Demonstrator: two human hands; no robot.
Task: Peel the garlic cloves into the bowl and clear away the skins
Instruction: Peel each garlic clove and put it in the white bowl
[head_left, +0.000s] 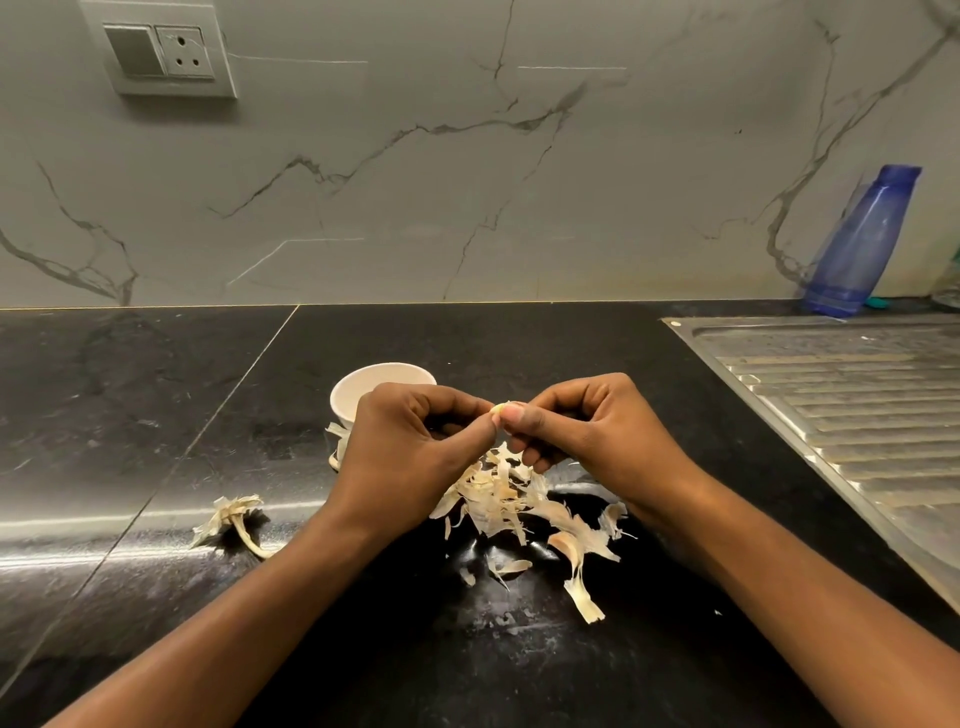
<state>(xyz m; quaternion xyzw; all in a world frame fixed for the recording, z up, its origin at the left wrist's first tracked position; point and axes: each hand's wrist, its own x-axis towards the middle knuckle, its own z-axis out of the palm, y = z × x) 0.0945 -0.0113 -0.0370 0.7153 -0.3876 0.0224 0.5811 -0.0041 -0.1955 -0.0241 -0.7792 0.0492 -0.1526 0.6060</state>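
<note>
A small pale garlic clove (500, 410) is pinched between the fingertips of both hands above the black counter. My left hand (402, 441) and my right hand (587, 431) meet at it, fingers curled. Behind the left hand stands a white bowl (363, 387), partly hidden; what it holds cannot be seen. A heap of dry garlic skins (509, 499) lies under and in front of the hands, trailing to the right. A garlic stem with skin scraps (234, 519) lies apart at the left.
A steel sink drainboard (852, 395) fills the right side of the black counter (156, 415). A blue plastic bottle (862, 244) stands at the back right against the marble wall. A socket plate (161, 49) sits high on the wall at left.
</note>
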